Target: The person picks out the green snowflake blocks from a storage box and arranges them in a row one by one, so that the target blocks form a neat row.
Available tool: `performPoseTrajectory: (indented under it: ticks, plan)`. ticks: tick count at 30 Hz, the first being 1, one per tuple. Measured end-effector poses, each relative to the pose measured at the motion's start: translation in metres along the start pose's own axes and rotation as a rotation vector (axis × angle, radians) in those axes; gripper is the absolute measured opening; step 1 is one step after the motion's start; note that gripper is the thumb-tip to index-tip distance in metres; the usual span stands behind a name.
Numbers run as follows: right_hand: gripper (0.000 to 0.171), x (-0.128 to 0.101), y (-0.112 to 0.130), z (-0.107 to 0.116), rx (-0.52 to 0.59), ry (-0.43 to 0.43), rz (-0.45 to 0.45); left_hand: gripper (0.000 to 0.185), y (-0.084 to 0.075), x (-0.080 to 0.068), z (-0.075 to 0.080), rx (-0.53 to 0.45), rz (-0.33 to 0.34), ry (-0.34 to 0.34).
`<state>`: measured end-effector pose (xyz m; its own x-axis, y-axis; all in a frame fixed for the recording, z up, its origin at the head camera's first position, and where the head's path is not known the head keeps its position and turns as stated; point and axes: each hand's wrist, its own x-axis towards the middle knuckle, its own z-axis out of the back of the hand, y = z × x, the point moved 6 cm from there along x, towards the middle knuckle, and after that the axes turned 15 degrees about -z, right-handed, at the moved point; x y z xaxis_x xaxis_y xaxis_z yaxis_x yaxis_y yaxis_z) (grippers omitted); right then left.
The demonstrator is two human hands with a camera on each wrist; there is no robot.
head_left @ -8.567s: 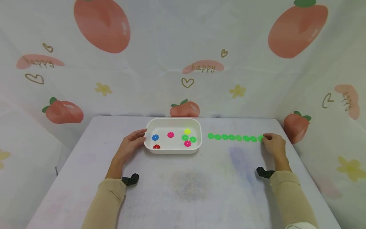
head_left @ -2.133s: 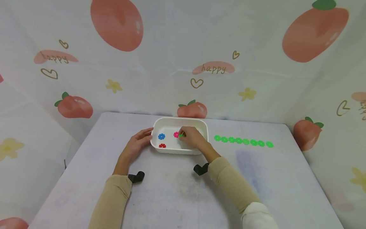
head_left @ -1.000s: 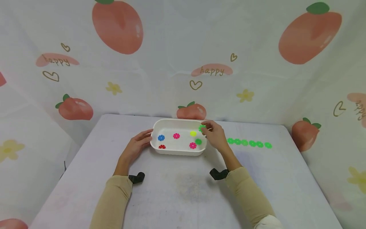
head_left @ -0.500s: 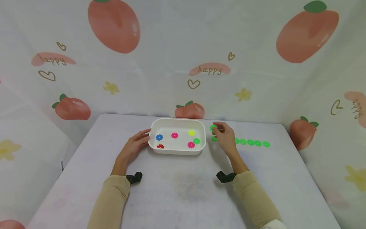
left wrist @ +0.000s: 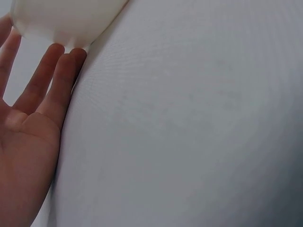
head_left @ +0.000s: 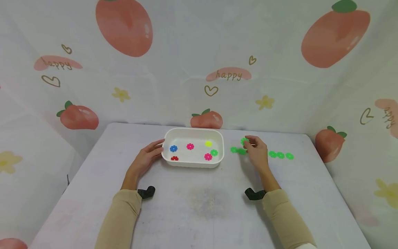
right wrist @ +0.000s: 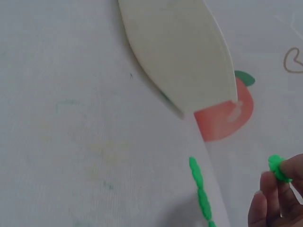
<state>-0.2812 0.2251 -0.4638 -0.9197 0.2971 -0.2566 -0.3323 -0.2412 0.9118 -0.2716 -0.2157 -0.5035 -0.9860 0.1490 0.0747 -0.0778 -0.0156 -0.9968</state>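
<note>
A white tray sits at the table's middle, holding blue, red, yellow, green and two pink flower discs. My left hand rests with straight fingers against the tray's left wall. My right hand hovers over a row of green flower discs and pinches one green disc between its fingertips, above the row's left part. The hand hides the middle of the row.
The grey table is enclosed by a peach-printed cloth backdrop. The tray's outer wall lies left of the right hand. The table's right edge runs near the row's far end.
My right hand took a green disc out of the tray and has carried it rightward over the green row. The left hand has stayed against the tray.
</note>
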Motion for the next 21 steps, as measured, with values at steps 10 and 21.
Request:
performPoseTrajectory:
  ticks: [10, 21]
  plan:
    - [0.036, 0.006, -0.014, 0.027, 0.015, -0.066, -0.036, 0.056, -0.001, 0.0, 0.0, 0.0, -0.008, 0.009]
    - [0.034, 0.011, -0.029, 0.054, 0.108, -0.115, -0.059, 0.056, -0.002, -0.001, 0.0, 0.004, -0.014, 0.008]
